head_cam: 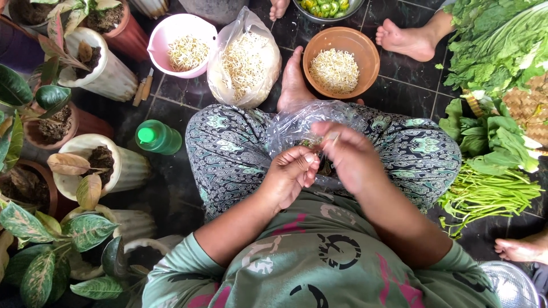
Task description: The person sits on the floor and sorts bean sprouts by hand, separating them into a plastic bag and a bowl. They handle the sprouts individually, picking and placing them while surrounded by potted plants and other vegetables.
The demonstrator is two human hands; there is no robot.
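The person sits cross-legged on dark floor tiles, and a clear plastic sheet (297, 128) spread across the lap serves as the landmark here. Directly over its near edge the left hand (290, 174) curls its fingers closed, thumb pressed to fingertips, pinching something too small to make out. Just beside it the right hand (349, 155) is also closed in a pinch, holding a thin pale sprout (330, 141) above the sheet; both forearms angle inward from the green shirt.

Left of the sheet a green bottle (158, 137) with a bright green cap lies on the tiles, with potted plants (85, 168) in ribbed cream pots beyond it. Right of the sheet lie a bundle of green stalks (491, 194) and leafy greens (496, 45).

Farther than the sheet, past the person's bare foot, stand a clear bag of bean sprouts (245, 60), a brown bowl (315, 51) of sprouts and a pink bowl (162, 34) of sprouts. Another person's foot (405, 40) rests beyond the brown bowl.
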